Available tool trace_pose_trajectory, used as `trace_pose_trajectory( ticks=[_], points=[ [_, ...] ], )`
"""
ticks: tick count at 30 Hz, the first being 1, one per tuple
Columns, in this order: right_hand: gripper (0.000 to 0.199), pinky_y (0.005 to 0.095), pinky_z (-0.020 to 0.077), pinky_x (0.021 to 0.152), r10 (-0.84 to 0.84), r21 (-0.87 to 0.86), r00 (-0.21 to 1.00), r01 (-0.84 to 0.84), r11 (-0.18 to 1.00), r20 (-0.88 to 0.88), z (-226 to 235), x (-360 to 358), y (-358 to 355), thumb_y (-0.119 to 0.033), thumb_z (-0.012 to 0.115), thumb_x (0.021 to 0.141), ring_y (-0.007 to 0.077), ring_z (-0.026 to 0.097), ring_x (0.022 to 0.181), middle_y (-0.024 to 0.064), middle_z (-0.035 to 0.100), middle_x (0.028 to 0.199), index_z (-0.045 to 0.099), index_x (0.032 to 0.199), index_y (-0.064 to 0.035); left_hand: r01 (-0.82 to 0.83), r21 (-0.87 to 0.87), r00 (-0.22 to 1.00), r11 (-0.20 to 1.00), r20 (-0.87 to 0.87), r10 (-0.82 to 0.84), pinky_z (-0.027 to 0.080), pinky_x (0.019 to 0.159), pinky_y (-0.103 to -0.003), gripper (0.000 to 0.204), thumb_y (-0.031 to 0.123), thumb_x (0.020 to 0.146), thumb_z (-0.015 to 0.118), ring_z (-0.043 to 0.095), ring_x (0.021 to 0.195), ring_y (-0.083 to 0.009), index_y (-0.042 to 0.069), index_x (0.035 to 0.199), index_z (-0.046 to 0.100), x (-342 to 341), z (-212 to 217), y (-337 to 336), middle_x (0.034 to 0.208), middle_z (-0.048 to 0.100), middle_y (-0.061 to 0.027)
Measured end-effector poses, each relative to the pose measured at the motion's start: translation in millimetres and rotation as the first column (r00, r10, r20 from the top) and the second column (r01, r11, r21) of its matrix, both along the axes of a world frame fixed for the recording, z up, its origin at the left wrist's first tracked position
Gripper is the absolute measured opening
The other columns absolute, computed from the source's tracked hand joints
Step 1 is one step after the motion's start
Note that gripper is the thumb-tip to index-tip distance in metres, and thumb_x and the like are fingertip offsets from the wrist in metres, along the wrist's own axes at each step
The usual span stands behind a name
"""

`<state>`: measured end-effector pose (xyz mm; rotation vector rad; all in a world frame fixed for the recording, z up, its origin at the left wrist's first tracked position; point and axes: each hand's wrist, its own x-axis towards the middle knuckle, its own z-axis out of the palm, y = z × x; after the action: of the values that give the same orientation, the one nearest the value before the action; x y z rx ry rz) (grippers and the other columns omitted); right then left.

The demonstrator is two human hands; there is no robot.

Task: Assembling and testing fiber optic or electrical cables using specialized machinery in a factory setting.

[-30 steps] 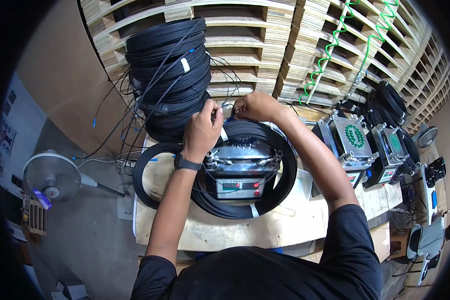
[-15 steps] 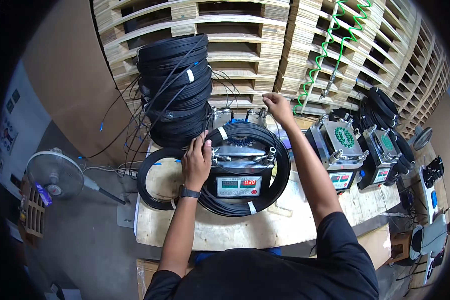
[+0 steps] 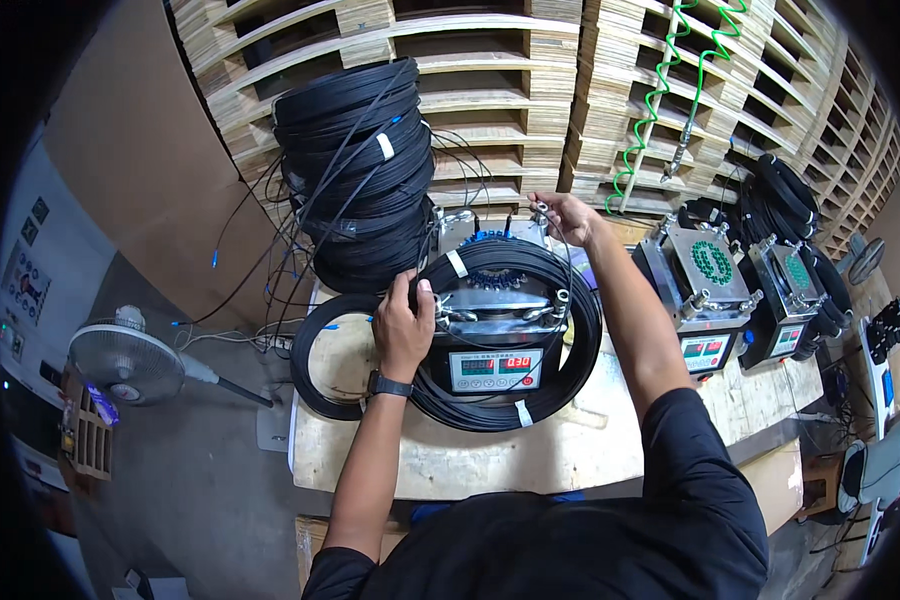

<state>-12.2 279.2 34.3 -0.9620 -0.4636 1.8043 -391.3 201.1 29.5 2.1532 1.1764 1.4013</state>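
A polishing-type machine with a metal top plate, corner knobs and a red-and-green display stands in front of me. Around it loops a coil of black cable, tied with white tape. At the coil's left side, next to the machine's front left knob, is my left hand; its fingers curl over the cable, the tips partly hidden. My right hand reaches to the machine's back right corner and pinches a metal knob. Between the rear knobs, blue connectors with black cable ends stand up along the plate's far edge.
A tall stack of black cable coils rises behind left, with loose ends hanging. Another coil lies beside the machine. Two similar machines stand to the right. Green air hoses hang before stacked pallets. A fan stands left.
My right hand has come down onto the back right knob, its fingers now closed around it. My left hand keeps its place at the coil. The whole view has shifted slightly.
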Motion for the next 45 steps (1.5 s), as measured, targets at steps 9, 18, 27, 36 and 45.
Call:
trace_pose_trajectory(
  ticks=[9, 18, 27, 36, 45],
  points=[
    [0.027, 0.0193, 0.0612, 0.06, -0.315, 0.245, 0.931, 0.355, 0.902, -0.186, -32, -1, -44, -0.025, 0.063, 0.101, 0.0118, 0.069, 0.066, 0.0052, 0.072, 0.088, 0.065, 0.121, -0.0073, 0.058, -0.013, 0.997, 0.998, 0.053, -0.057, 0.053, 0.081, -0.042, 0.032, 0.023, 0.103, 0.049, 0.068, 0.092, -0.0409, -0.001, 0.116, 0.065, 4, 4, 1, 0.102, 0.07, -0.0241],
    [0.026, 0.0303, 0.0616, 0.075, -0.262, 0.263, 0.965, 0.252, 0.931, 0.002, -31, 19, -41, -0.032, 0.063, 0.101, 0.0083, 0.065, 0.076, -0.0017, 0.066, 0.087, 0.064, 0.115, -0.0092, 0.212, -0.141, 0.956, 0.967, 0.235, -0.176, 0.052, 0.089, -0.038, 0.035, 0.027, 0.099, 0.06, 0.07, 0.103, -0.0338, -0.003, 0.117, 0.067, 0, 2, 6, 0.108, 0.073, -0.0213],
    [0.077, 0.045, 0.0416, 0.108, -0.698, 0.688, 0.347, 0.173, 0.705, 0.627, 42, -117, -194, -0.045, 0.062, 0.097, 0.0345, 0.051, 0.134, 0.021, 0.049, 0.149, 0.033, 0.155, -0.0043, 0.493, -0.565, 0.802, 0.662, 0.59, -0.094, 0.055, 0.09, -0.031, 0.044, 0.041, 0.105, 0.053, 0.068, 0.103, -0.0183, 0.002, 0.123, 0.062, -43, 1, 57, 0.114, 0.068, -0.0114],
    [0.058, 0.0425, 0.0425, 0.107, -0.811, 0.802, -0.087, -0.12, 0.585, 0.579, 11, -124, -206, -0.016, 0.073, 0.083, 0.0375, 0.057, 0.125, 0.0213, 0.059, 0.137, 0.056, 0.138, -0.0029, 0.507, -0.723, 0.751, 0.469, 0.104, -0.652, 0.05, 0.096, -0.03, 0.044, 0.032, 0.102, 0.061, 0.062, 0.114, -0.0138, 0.008, 0.138, 0.056, -48, 96, 112, 0.128, 0.064, -0.0062],
    [0.059, 0.0436, 0.0443, 0.106, -0.821, 0.802, -0.125, -0.174, 0.572, 0.558, 5, -121, -199, -0.008, 0.066, 0.076, 0.0383, 0.059, 0.122, 0.0208, 0.061, 0.135, 0.058, 0.134, 0.0001, 0.451, -0.601, 0.808, 0.66, -0.04, -0.588, 0.051, 0.096, -0.031, 0.049, 0.041, 0.099, 0.065, 0.063, 0.114, -0.0148, 0.004, 0.131, 0.063, 48, 83, 176, 0.121, 0.068, -0.0073]
  ],
)
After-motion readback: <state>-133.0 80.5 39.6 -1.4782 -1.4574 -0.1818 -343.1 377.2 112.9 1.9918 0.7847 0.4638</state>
